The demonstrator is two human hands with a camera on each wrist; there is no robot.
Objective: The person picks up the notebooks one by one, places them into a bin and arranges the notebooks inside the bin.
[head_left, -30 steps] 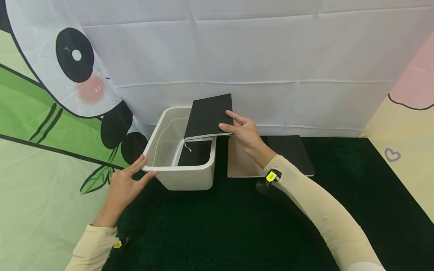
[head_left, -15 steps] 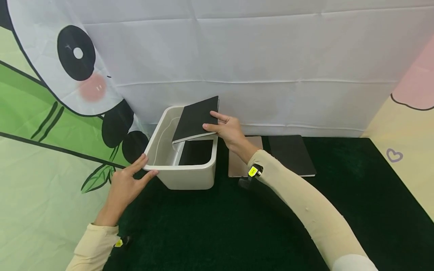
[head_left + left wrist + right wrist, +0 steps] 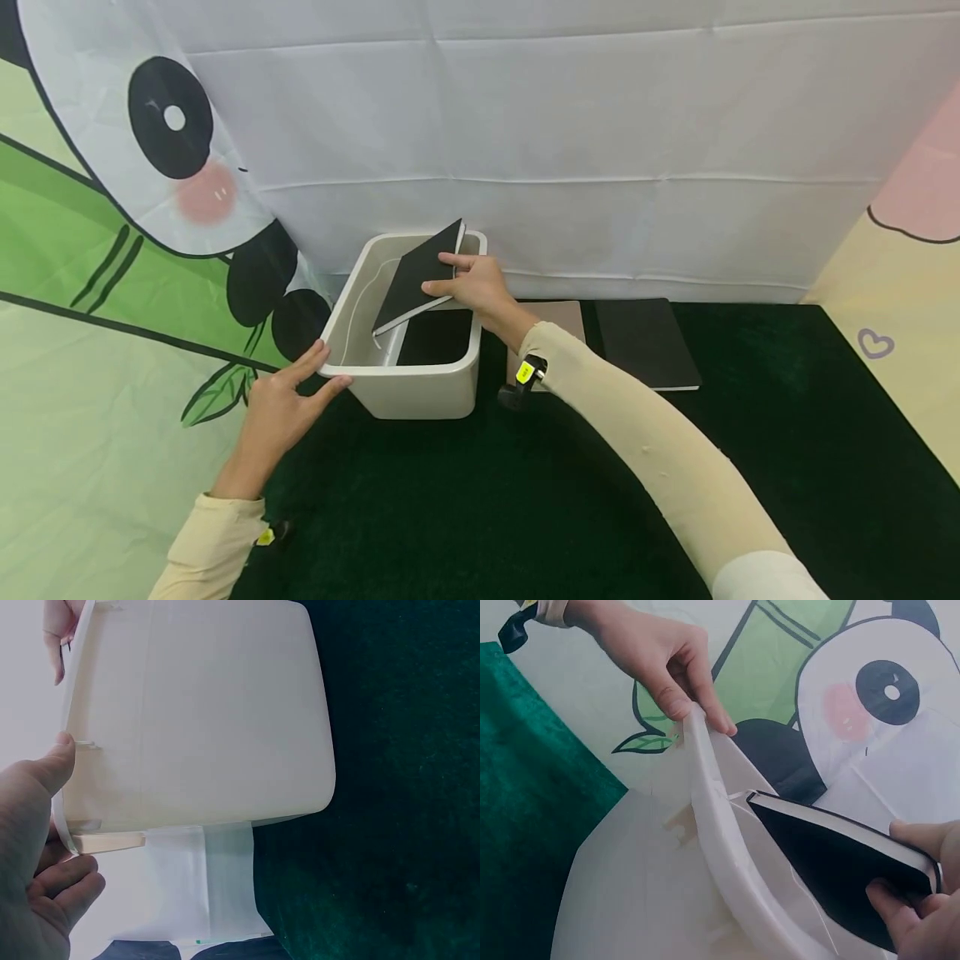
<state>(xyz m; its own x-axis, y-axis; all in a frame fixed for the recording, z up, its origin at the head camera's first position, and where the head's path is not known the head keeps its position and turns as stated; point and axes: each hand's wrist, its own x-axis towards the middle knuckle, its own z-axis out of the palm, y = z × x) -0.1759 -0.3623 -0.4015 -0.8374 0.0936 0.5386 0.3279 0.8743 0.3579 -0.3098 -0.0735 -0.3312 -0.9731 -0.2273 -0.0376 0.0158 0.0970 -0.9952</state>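
My right hand (image 3: 480,287) pinches a black notebook (image 3: 417,283) by its right edge, thumb on one cover and fingers on the other. The notebook is tilted, its lower left corner dipping inside a white plastic bin (image 3: 412,396). In the right wrist view its white page edges show, with a pale ribbon at the corner. My left hand (image 3: 281,412) grips the bin's near left corner at the rim, and the left wrist view shows the thumb (image 3: 56,765) on the outer wall. Another flat black item (image 3: 433,337) lies inside the bin on the right.
To the right of the bin, a beige-pink notebook (image 3: 558,315), partly behind my right wrist, and a black notebook (image 3: 647,343) lie on the dark green tabletop (image 3: 585,517). A white cloth (image 3: 570,125) hangs behind, with a printed panda at left.
My right hand has moved left with the black notebook, which now tilts more steeply and sits lower over the bin. The left hand stays on the rim.
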